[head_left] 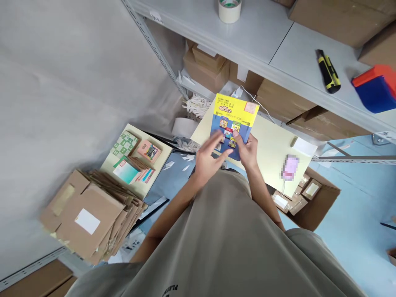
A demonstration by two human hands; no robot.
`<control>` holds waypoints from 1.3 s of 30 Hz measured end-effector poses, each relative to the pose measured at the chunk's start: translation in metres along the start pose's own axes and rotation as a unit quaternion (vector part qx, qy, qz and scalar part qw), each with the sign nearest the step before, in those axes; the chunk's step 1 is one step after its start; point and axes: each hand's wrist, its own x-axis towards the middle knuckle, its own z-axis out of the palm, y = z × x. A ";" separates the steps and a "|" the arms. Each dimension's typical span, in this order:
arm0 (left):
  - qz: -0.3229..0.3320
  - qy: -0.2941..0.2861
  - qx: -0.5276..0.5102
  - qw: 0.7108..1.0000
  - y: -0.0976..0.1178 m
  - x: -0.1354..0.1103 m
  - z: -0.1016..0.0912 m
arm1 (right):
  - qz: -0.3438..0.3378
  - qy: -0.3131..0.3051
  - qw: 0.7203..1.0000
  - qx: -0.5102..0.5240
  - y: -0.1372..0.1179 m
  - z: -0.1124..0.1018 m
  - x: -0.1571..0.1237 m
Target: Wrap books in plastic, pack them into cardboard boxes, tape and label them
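Observation:
A yellow and blue booklet with small printed pictures is held up over the pale table. My right hand grips its lower right edge, with the thumb lying on the printed face. Close to the booklet's lower left side is my left hand. Its fingers are stretched out and apart, slightly blurred, in front of the cover. Whether those fingertips touch the cover I cannot tell.
A phone-like pixelated object lies on the table, near a small white box. Above is a grey shelf with a tape roll and a utility knife. Flattened cartons are stacked at left; an open carton stands at right.

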 end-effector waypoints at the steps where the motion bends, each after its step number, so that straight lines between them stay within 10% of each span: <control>1: -0.016 0.016 -0.020 1.000 -0.002 0.006 -0.007 | 0.012 -0.017 1.000 0.023 -0.003 -0.008 0.001; 8: -0.228 -0.089 -0.234 0.941 -0.014 0.028 -0.029 | 0.123 -0.079 0.979 0.144 -0.006 -0.024 -0.009; 23: -0.150 0.049 -0.121 0.980 -0.007 0.032 0.004 | 0.009 -0.062 0.998 0.020 0.012 -0.001 0.022; 27: -0.123 -0.005 -0.028 0.992 -0.010 0.025 0.021 | 0.033 -0.093 0.995 0.005 0.006 0.010 0.014; 32: -0.064 0.015 -0.019 0.998 -0.037 0.042 -0.004 | 0.131 -0.057 0.985 0.095 0.004 -0.017 0.028; 39: -0.217 -0.044 -0.188 0.957 -0.056 0.061 -0.024 | 0.139 -0.093 0.980 0.106 0.001 -0.049 0.024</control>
